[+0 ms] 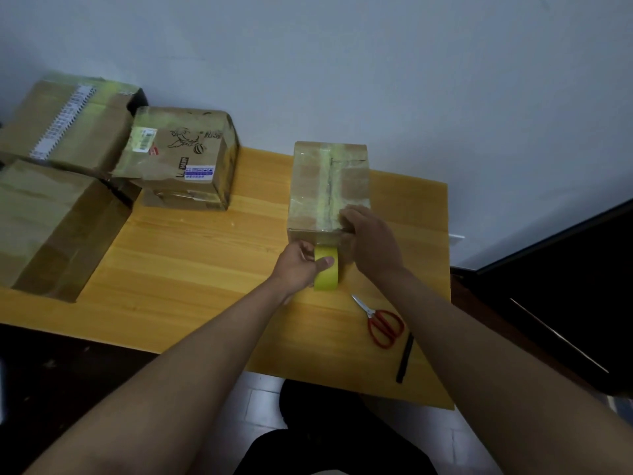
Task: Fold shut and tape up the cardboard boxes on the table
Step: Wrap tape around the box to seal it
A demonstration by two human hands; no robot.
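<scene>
At frame centre, left hand [301,264] grips the tape roll [326,268] while right hand [368,240] presses tape onto the box [329,180]; slack could wrinkle the strip.

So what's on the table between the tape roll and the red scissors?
In the head view, only bare table lies between the tape roll and the scissors; the right forearm passes just above that stretch.

Red-handled scissors [380,320] beside black pen [405,358] on table [191,269].
</scene>
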